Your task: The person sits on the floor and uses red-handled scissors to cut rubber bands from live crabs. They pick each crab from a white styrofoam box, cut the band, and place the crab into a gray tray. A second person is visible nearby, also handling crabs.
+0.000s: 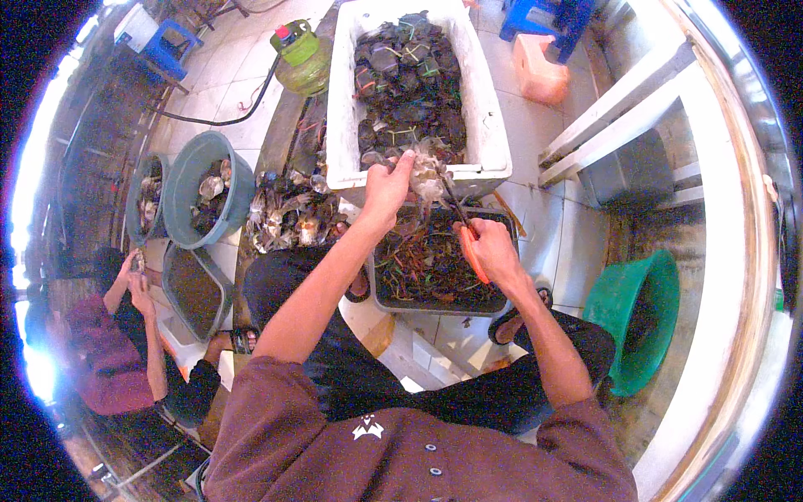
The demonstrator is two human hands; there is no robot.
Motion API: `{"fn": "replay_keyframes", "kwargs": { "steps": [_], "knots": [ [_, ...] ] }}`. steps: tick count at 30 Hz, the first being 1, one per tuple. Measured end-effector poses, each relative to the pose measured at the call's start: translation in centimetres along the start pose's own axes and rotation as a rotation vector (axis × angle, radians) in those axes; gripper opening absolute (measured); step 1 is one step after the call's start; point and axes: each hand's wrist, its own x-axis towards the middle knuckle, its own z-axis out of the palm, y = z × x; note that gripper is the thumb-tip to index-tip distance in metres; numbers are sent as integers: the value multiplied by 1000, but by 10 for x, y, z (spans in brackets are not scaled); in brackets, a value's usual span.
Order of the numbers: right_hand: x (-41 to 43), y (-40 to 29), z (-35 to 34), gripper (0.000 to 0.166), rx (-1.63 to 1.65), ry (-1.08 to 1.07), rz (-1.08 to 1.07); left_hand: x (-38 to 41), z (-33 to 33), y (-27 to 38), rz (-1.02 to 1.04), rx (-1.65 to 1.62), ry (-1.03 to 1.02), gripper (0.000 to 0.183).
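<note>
My left hand grips a pale crab, belly side showing, over the near rim of a white styrofoam box. In my right hand are scissors with orange handles; their dark blades reach up to the crab's right side. Whether the blades are parted is too blurred to tell. Many dark crabs, several bound with coloured bands, fill the box. Below my hands, a grey tray holds a tangle of dark, reddish and green strips.
Pale crabs lie on a wooden plank to the left, near a grey-blue tub and a green gas cylinder. Another person's hands hold something small at far left. A green basin leans at right.
</note>
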Motion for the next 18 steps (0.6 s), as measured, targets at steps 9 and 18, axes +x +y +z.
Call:
{"fn": "replay_keyframes", "kwargs": {
  "steps": [9, 18],
  "knots": [
    [-10, -21, -9, 57, -121, 75, -26, -4, 11, -1, 106, 278, 146, 61],
    [-2, -2, 4, 32, -36, 27, -17, -5, 7, -7, 118, 472, 134, 68]
  ]
}}
